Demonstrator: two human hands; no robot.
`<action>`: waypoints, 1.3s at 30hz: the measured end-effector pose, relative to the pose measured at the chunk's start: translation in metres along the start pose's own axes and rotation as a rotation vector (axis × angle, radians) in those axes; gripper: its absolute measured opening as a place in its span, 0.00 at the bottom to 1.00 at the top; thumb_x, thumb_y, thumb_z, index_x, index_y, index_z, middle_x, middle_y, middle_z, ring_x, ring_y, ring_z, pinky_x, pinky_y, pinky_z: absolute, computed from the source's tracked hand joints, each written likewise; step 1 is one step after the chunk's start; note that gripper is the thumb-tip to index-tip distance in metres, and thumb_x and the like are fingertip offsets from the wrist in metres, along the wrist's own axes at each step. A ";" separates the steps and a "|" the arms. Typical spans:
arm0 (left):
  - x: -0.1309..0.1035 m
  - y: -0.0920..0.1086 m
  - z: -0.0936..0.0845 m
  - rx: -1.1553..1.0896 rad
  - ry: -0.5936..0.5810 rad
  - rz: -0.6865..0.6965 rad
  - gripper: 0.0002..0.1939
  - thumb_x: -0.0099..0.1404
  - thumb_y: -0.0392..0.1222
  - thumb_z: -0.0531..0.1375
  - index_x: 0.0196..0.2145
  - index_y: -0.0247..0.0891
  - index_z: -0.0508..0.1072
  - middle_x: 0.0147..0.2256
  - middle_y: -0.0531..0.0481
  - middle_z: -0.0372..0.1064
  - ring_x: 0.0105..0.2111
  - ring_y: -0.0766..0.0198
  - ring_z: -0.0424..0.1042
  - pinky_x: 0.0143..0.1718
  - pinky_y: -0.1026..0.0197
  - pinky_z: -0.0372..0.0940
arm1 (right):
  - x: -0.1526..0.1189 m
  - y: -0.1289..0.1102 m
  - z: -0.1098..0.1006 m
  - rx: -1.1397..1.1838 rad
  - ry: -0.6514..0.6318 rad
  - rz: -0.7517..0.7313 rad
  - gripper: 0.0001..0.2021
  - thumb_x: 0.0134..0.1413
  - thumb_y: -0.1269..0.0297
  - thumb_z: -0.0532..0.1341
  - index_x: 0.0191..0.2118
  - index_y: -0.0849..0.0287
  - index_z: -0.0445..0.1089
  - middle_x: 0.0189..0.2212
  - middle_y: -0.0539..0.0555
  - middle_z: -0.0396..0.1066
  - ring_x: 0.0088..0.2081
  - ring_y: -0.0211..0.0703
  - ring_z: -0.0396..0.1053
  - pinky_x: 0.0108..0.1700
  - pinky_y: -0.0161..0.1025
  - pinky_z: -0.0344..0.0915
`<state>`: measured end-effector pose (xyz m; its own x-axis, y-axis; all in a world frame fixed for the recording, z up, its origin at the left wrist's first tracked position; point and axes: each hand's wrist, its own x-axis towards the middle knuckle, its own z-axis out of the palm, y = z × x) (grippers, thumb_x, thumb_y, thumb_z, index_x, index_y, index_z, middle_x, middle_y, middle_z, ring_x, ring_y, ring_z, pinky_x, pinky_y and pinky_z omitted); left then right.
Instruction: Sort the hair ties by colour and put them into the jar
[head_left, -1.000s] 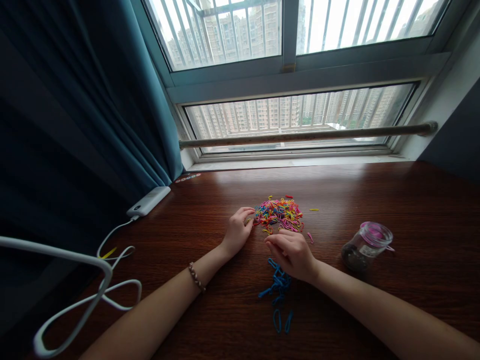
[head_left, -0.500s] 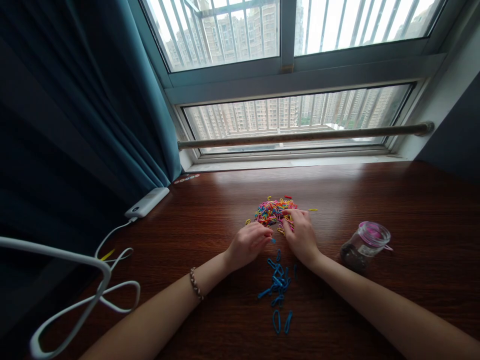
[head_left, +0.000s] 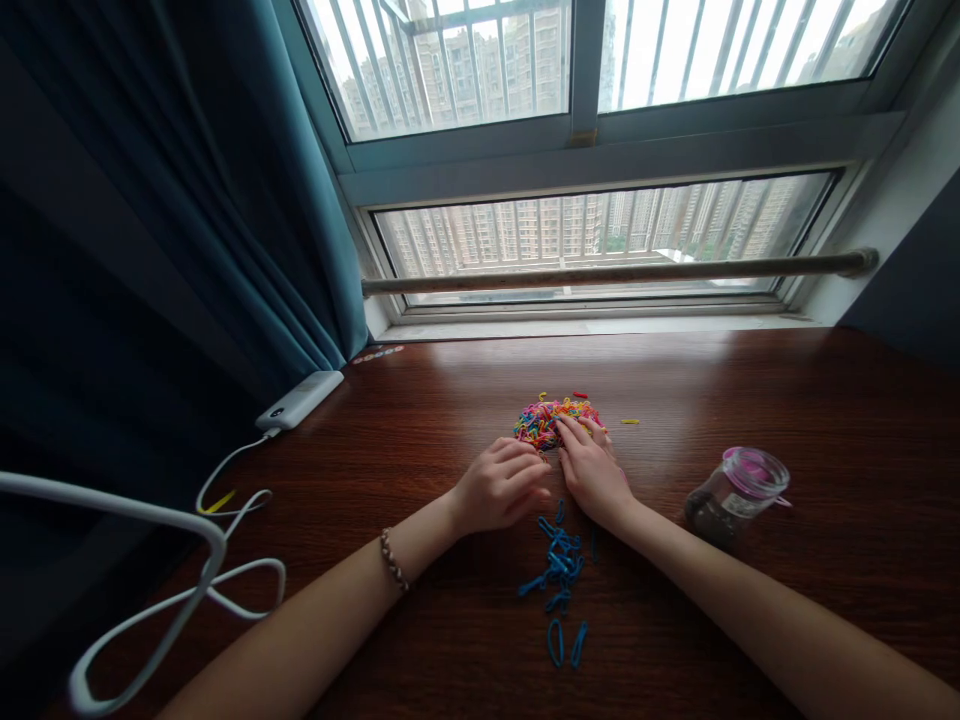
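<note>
A heap of small multicoloured rubber bands (head_left: 534,424) lies on the brown wooden table. My right hand (head_left: 594,475) rests on its near right side, fingers stretched out and their tips among the bands. At the heap's front left is my left hand (head_left: 501,488), its fingers curled in; whatever they hold is hidden behind them. Below both hands a looser group of blue rubber bands (head_left: 561,562) is spread out, with two blue bands (head_left: 566,643) lying apart nearer to me.
A clear jar (head_left: 739,490) with a pink rim and dark contents stands right of my right forearm. A white power bank (head_left: 301,400) and its white cable (head_left: 180,590) lie left. A yellow band (head_left: 630,421) sits right of the heap. Beyond are the curtain and window.
My right hand has shifted left, further onto the heap. The blue band that showed at my left fingertips is out of sight, and that hand has turned slightly. The view has shifted slightly.
</note>
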<state>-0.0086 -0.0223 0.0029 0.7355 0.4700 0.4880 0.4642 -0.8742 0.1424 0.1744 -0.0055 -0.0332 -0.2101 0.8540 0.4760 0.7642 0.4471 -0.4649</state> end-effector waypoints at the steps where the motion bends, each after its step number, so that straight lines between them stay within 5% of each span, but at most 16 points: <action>1: 0.000 -0.006 0.000 0.034 0.047 -0.075 0.14 0.61 0.43 0.53 0.44 0.38 0.67 0.41 0.44 0.69 0.46 0.57 0.64 0.49 0.52 0.58 | 0.001 0.001 0.000 0.025 0.014 0.012 0.19 0.53 0.70 0.49 0.52 0.59 0.62 0.52 0.57 0.61 0.54 0.53 0.52 0.53 0.54 0.50; 5: 0.002 -0.027 0.007 0.071 0.155 -0.374 0.19 0.63 0.45 0.50 0.51 0.38 0.61 0.50 0.43 0.62 0.55 0.55 0.53 0.55 0.49 0.50 | 0.005 0.004 -0.004 0.189 0.089 0.058 0.16 0.54 0.71 0.48 0.45 0.63 0.67 0.44 0.59 0.67 0.49 0.48 0.59 0.52 0.48 0.54; 9: 0.002 -0.040 0.017 0.017 0.038 -0.588 0.25 0.63 0.51 0.47 0.57 0.41 0.53 0.56 0.44 0.54 0.59 0.50 0.43 0.54 0.38 0.43 | 0.006 0.002 -0.012 0.334 0.150 0.129 0.12 0.52 0.68 0.50 0.40 0.62 0.68 0.39 0.58 0.70 0.42 0.46 0.65 0.47 0.46 0.59; 15: 0.002 -0.044 0.019 -0.037 -0.119 -0.605 0.24 0.64 0.54 0.44 0.56 0.49 0.53 0.57 0.48 0.53 0.60 0.48 0.40 0.52 0.31 0.37 | 0.004 -0.004 -0.019 0.499 0.156 0.235 0.10 0.51 0.62 0.54 0.33 0.60 0.69 0.30 0.55 0.72 0.29 0.42 0.68 0.34 0.38 0.64; 23: 0.004 -0.040 0.014 -0.055 -0.132 -0.631 0.22 0.64 0.54 0.43 0.54 0.49 0.58 0.56 0.51 0.54 0.59 0.52 0.43 0.54 0.35 0.39 | 0.005 0.002 -0.016 0.578 0.193 0.324 0.09 0.46 0.58 0.58 0.29 0.60 0.67 0.25 0.53 0.71 0.28 0.42 0.68 0.32 0.38 0.64; 31: 0.001 -0.043 0.011 -0.334 0.176 -0.568 0.18 0.63 0.47 0.49 0.47 0.38 0.67 0.50 0.45 0.63 0.53 0.57 0.57 0.55 0.52 0.51 | 0.004 -0.001 -0.017 0.654 0.175 0.290 0.11 0.50 0.58 0.56 0.34 0.60 0.69 0.29 0.54 0.72 0.30 0.42 0.69 0.33 0.37 0.65; 35: 0.000 -0.044 0.010 -0.572 0.360 -0.735 0.14 0.60 0.46 0.54 0.37 0.34 0.71 0.37 0.45 0.70 0.39 0.60 0.70 0.41 0.60 0.64 | 0.003 -0.003 -0.019 0.617 0.167 0.252 0.11 0.51 0.59 0.55 0.33 0.60 0.70 0.29 0.54 0.72 0.30 0.42 0.68 0.34 0.37 0.64; 39: -0.001 -0.046 0.012 -0.666 0.444 -0.869 0.11 0.53 0.44 0.60 0.29 0.33 0.71 0.28 0.48 0.70 0.27 0.65 0.70 0.29 0.65 0.65 | 0.003 -0.005 -0.020 0.645 0.122 0.254 0.10 0.51 0.60 0.55 0.33 0.60 0.69 0.26 0.54 0.71 0.27 0.41 0.68 0.30 0.36 0.64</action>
<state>-0.0244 0.0191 -0.0142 0.0026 0.9697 0.2441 0.2786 -0.2352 0.9312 0.1819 -0.0106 -0.0149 0.0251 0.9338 0.3569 0.2581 0.3389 -0.9047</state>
